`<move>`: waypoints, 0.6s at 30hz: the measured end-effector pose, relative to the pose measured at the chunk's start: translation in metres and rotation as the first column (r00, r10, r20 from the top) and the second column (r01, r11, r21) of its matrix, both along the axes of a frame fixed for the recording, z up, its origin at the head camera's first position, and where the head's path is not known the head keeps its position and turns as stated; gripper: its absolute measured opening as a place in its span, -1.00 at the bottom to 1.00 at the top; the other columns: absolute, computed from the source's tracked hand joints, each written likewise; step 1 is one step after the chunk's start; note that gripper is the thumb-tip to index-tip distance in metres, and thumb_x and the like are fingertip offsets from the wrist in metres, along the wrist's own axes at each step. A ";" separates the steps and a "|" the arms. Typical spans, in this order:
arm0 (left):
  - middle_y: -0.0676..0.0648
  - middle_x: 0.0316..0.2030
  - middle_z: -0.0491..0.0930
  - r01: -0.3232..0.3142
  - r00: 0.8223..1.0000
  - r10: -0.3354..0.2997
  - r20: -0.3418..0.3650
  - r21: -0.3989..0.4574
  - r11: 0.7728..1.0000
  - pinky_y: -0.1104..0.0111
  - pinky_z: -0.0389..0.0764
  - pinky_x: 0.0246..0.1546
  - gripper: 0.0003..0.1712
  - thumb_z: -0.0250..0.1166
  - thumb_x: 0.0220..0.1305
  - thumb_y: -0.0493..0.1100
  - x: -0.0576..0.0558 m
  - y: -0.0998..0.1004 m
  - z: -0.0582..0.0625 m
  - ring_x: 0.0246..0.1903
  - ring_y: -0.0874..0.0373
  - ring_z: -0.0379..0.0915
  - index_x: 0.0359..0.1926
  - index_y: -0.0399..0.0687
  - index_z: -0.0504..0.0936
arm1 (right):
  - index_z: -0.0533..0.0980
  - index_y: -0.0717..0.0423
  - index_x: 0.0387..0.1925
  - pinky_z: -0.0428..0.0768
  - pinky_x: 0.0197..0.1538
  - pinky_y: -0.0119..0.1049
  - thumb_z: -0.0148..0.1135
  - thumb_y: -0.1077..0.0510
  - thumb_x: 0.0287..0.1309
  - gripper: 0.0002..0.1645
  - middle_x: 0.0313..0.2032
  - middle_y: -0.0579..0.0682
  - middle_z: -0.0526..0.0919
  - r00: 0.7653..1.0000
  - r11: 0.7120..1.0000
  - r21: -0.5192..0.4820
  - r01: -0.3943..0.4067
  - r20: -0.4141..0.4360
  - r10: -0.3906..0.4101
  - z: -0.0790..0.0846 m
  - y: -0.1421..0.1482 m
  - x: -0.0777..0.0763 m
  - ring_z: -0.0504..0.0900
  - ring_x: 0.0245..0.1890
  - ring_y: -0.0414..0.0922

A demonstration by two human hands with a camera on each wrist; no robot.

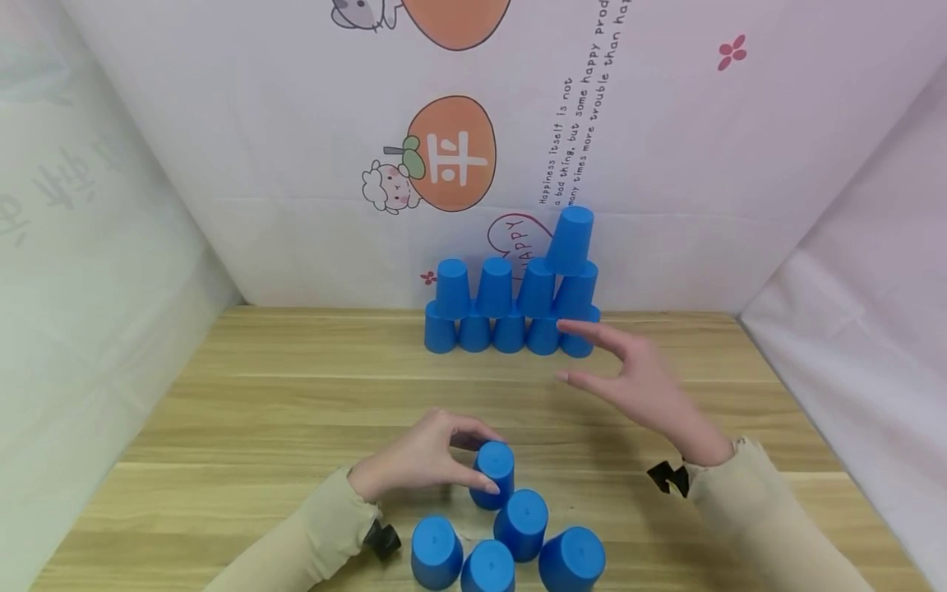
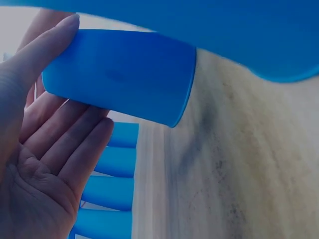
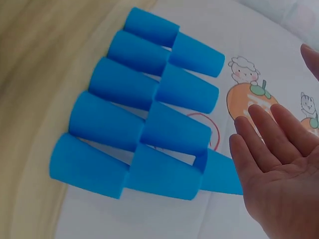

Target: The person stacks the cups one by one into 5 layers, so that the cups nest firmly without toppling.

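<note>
My left hand (image 1: 422,459) grips an upside-down blue cup (image 1: 497,464), thumb on the near side and fingers behind. In the left wrist view the thumb and fingers are around the narrow end of this cup (image 2: 119,74). My right hand (image 1: 645,385) is raised with thumb and fingers spread and nothing between them. It is nearest the right end of a stack of upside-down blue cups (image 1: 509,330). A full bottom row carries a second row, and a single top cup (image 1: 570,240) sits at the right end. The right wrist view shows the open palm (image 3: 279,172) beside that stack.
Several more upside-down blue cups (image 1: 525,524) stand near the front edge of the view, close to the left hand. The wooden table (image 1: 311,386) meets a white printed cloth backdrop (image 1: 296,164) right behind the stack. White cloth walls (image 1: 873,271) flank both sides.
</note>
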State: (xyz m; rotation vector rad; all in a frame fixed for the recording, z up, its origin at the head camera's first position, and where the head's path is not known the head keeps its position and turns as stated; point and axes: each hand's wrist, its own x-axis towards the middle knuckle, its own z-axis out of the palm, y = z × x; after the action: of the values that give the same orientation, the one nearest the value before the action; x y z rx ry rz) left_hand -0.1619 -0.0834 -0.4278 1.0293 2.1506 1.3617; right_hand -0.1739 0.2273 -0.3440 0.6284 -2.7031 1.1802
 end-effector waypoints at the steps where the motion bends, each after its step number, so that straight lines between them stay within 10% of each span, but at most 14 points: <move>1: 0.23 0.03 0.67 -0.005 1.000 0.005 -0.006 -0.001 1.000 0.31 0.56 0.13 -0.46 0.55 0.18 0.07 0.000 0.000 0.000 0.03 0.31 0.60 0.16 0.06 0.68 | 0.46 -0.13 0.39 0.33 0.28 0.37 0.45 -0.09 0.24 -0.29 0.33 -0.08 0.51 1.000 1.000 -0.004 -0.011 -0.002 0.011 -0.003 0.000 0.003 0.40 0.37 0.07; 18: 0.23 -0.02 0.69 -0.246 0.955 0.256 -0.150 0.082 0.966 0.07 0.58 0.14 -0.45 0.62 0.05 0.11 -0.023 -0.019 0.038 0.05 0.25 0.60 0.06 0.15 0.68 | 0.54 -0.20 0.30 0.52 0.20 0.19 0.52 -0.07 0.16 -0.34 0.22 -0.25 0.59 0.962 0.964 -0.045 -0.260 0.068 0.263 -0.038 -0.013 0.043 0.53 0.25 -0.13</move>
State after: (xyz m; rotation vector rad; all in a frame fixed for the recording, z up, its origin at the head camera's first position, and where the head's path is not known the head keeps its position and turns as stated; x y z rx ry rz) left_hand -0.1853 -0.1020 -0.3895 0.9399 2.4403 1.5141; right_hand -0.1313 0.2138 -0.3823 0.9813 -2.7149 1.3307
